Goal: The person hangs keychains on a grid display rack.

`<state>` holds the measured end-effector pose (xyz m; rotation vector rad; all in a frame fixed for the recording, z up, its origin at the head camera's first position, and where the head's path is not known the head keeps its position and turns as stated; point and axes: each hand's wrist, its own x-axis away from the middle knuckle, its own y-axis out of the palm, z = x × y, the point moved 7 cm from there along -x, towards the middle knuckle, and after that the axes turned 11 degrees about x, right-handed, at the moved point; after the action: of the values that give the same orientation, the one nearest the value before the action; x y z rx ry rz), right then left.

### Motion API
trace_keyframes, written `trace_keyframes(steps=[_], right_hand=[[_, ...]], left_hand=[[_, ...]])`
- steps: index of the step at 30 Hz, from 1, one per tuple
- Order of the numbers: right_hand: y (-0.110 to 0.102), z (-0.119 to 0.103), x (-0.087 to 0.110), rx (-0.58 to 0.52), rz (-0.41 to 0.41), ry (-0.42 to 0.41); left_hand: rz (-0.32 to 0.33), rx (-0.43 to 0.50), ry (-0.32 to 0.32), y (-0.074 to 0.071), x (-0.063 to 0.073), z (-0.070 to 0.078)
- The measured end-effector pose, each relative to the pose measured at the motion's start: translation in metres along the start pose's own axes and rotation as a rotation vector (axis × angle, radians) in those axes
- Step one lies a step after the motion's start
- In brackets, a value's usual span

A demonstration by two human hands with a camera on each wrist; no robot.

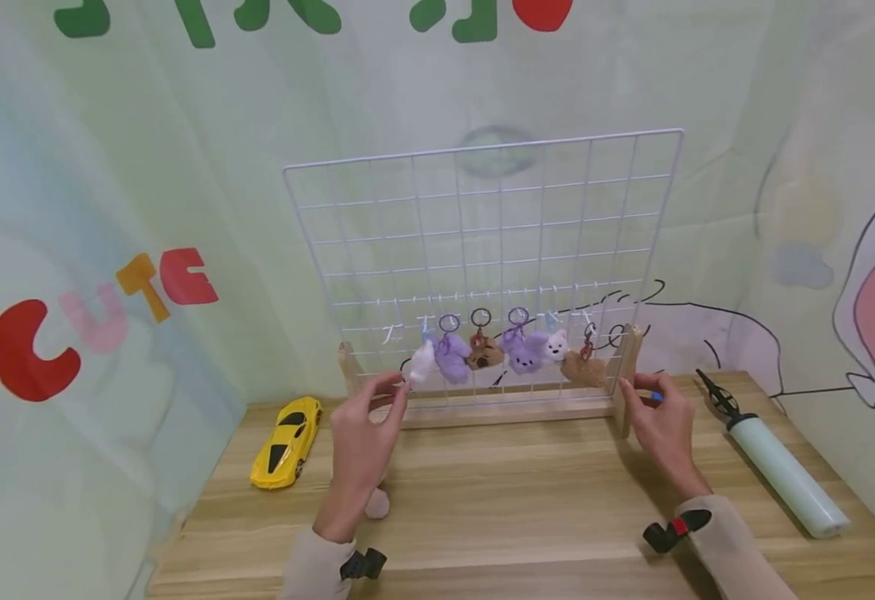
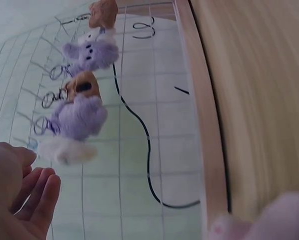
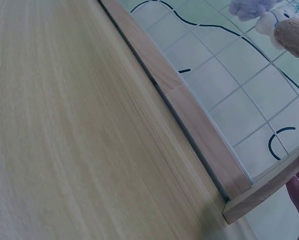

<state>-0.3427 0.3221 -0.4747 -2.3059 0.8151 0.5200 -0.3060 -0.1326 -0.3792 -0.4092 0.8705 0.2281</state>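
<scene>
Several plush keychains hang in a row on a white wire grid rack set in a wooden base. My left hand is at the left end of the row, its fingers loosely bent beside a white plush keychain. In the left wrist view, those fingers are close to the white plush; contact cannot be made out. At the other end, my right hand grips the right wooden upright, near a brown plush keychain. The right wrist view cuts off most of that hand.
A yellow toy car sits left of the rack. To the right lies a pale green hand pump with a black nozzle. A small pinkish round object is partly hidden by my left wrist. A printed cloth backdrop hangs behind.
</scene>
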Motion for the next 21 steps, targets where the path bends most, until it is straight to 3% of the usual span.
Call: trace_keyframes(steps=[14,21], right_hand=[[-0.001,-0.001,0.001,0.002,0.011,-0.009],[0.000,0.000,0.000,0.029,0.003,-0.006]], left_hand=[[-0.115,-0.156,-0.231,-0.047,0.038,-0.072],[-0.162,-0.200,-0.322,-0.061,0.052,-0.096]])
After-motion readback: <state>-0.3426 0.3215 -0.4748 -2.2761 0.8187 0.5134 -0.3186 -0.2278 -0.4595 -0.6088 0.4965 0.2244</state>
